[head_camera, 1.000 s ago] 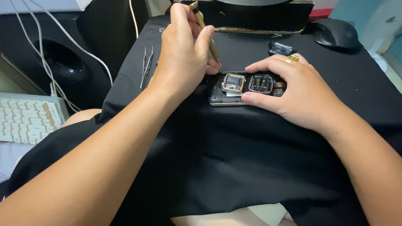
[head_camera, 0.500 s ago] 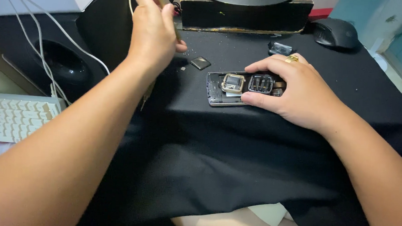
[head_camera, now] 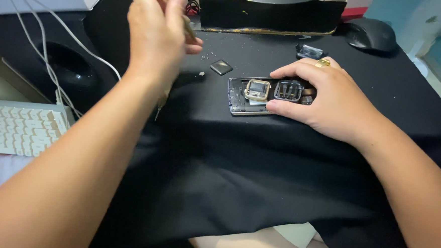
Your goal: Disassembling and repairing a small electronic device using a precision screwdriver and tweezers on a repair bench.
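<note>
In the head view, the left hand [head_camera: 157, 32] is raised above the far left part of the black cloth-covered worktop [head_camera: 237, 180], its fingers curled in a clenched grip around a thin, blurred brownish stick-like tool [head_camera: 187, 24] whose end shows just past the fingers. The hand is clear of the cloth and well apart from the opened device.

The right hand [head_camera: 327, 97] rests flat on the worktop to the right, with a gold ring [head_camera: 323, 63] on one finger. Its thumb and fingers form a grip on the right end of an opened black rectangular handheld device with a silver rim [head_camera: 254, 95], thumb on the near edge and fingers over the far edge, pressing it down on the cloth. Inside the device sit a pale square-framed part [head_camera: 257, 89] and a dark ribbed square part [head_camera: 288, 90] side by side.

A small dark square chip-like piece [head_camera: 221, 67] lies loose on the cloth, just left of and beyond the device. A thin metal tweezer [head_camera: 160, 103] lies under the left forearm.

Farther off stand a black box with a worn gilded edge [head_camera: 271, 13], a black computer mouse [head_camera: 371, 34] at the far right, white cables [head_camera: 43, 44] at the far left, and a white keyboard [head_camera: 19, 128] at the left edge.
</note>
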